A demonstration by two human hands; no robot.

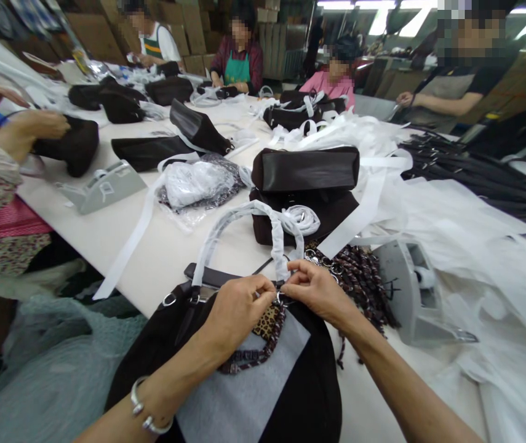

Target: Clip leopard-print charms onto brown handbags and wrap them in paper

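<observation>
A large black handbag (309, 369) lies in front of me with a pale grey sheet (230, 400) on it. Its arched handle (207, 240) is wrapped in white material. My left hand (239, 311) pinches at the handle's right base, beside a small metal ring; what is between its fingertips is hidden. Close against it, my right hand (315, 289) is also closed, fingertips touching the white wrapping at the handle's foot. Below them a dark braided cord (274, 344) hangs in a loop over the bag, next to a leopard-print tag (268, 323).
Braided cords with rings (359, 277) lie right of the bag, beside a grey tape dispenser (410, 295). Another dispenser (106, 184) stands left. Dark bags (306, 172) and a plastic-wrapped bundle (200, 181) sit ahead. White sheeting (466, 246) covers the right side. Several co-workers surround the table.
</observation>
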